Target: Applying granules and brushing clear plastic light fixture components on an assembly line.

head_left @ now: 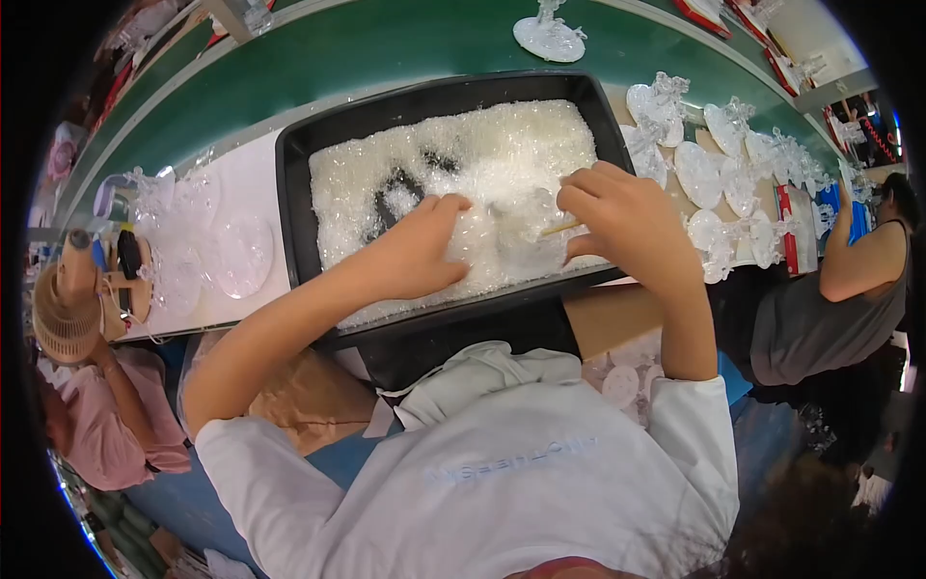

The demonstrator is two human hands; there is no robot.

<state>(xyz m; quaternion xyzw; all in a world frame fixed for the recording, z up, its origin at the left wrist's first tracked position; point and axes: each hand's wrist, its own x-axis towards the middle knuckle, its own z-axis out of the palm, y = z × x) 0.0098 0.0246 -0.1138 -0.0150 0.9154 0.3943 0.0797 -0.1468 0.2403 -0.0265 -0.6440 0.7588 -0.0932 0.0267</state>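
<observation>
A black rectangular tray holds a layer of shiny white and clear granules, with dark patches of its bottom showing at the left middle. My left hand reaches over the granules, thumb and fingers apart, holding nothing that I can see. At the tray's right side, my right hand is closed round a thin wooden stick, whose tip pokes out between the fingers. Beside its fingertips, a clear, frosted-looking piece lies among the granules. Its outline is hard to make out, and I cannot tell whether the hand grips it.
Several clear ornaments with round bases stand right of the tray; more round pieces lie left. One ornament sits on the green surface behind. A person in a dark top is at right, another in pink at left.
</observation>
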